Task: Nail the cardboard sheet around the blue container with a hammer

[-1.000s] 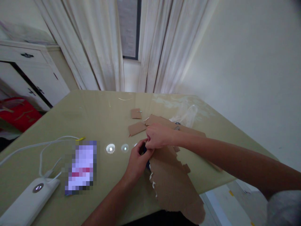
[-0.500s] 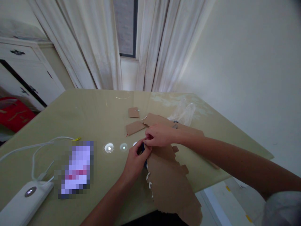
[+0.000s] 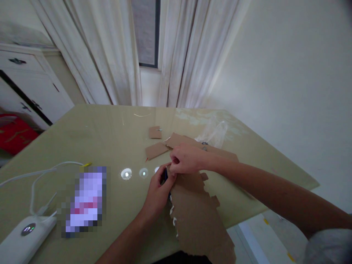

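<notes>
A large piece of brown cardboard [image 3: 200, 212] with torn edges hangs over the front of the table. White lumps line its left edge. My left hand [image 3: 159, 187] is closed on its upper left corner, thumb on the near face. Something dark blue [image 3: 166, 174] shows between the thumb and fingers, mostly hidden. My right hand [image 3: 184, 158] pinches at the top of the same corner, touching the left fingertips. What lies inside that pinch is hidden.
Behind my hands lie a small cardboard square [image 3: 155, 132], a cardboard strip [image 3: 156, 150], a longer cardboard piece [image 3: 225, 152] and a clear plastic bag [image 3: 216, 134]. At left are a blurred-out phone [image 3: 85, 201] and a white power bank [image 3: 27, 238] with cables.
My right hand has shifted very slightly at the cardboard corner, its fingers curled tighter. The left hand keeps its hold. The whole view has moved a little.
</notes>
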A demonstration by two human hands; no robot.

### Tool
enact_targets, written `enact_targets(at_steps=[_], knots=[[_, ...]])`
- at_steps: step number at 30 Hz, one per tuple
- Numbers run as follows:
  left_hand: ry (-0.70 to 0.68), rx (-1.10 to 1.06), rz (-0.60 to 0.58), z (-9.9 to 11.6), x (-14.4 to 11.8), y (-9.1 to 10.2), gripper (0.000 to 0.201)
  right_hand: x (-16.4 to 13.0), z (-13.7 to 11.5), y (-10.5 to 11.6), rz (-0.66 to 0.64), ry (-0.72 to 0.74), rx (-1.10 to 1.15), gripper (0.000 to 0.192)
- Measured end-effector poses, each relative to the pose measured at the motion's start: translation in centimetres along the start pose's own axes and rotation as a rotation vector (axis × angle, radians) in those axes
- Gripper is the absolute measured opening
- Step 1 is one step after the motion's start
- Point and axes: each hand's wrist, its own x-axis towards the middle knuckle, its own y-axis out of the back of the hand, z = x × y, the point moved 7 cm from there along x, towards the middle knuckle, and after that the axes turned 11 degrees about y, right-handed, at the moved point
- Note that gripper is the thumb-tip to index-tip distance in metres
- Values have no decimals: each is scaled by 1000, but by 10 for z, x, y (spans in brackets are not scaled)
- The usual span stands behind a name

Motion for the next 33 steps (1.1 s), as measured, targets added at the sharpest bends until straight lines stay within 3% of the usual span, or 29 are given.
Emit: enact_targets(at_steps=[4, 9, 15, 18, 25, 33], knots=[[53, -3, -4, -3, 0, -2, 41, -10, 8, 4, 61, -31, 113, 26], [59, -1, -15, -2, 2, -3, 39, -18, 17, -4, 100, -110, 421, 21], [110, -27, 32, -10, 3, 1, 52, -35, 22, 24, 325, -166, 297, 22], [101, -29, 37, -7, -1, 0, 53, -47, 20, 16, 321, -171, 257, 21], [110, 62, 77, 0, -13, 6, 47, -68, 14, -14, 497, -194, 413, 17], [67, 135, 30, 6, -8, 9, 36, -62, 22, -14, 510, -130, 605, 7]])
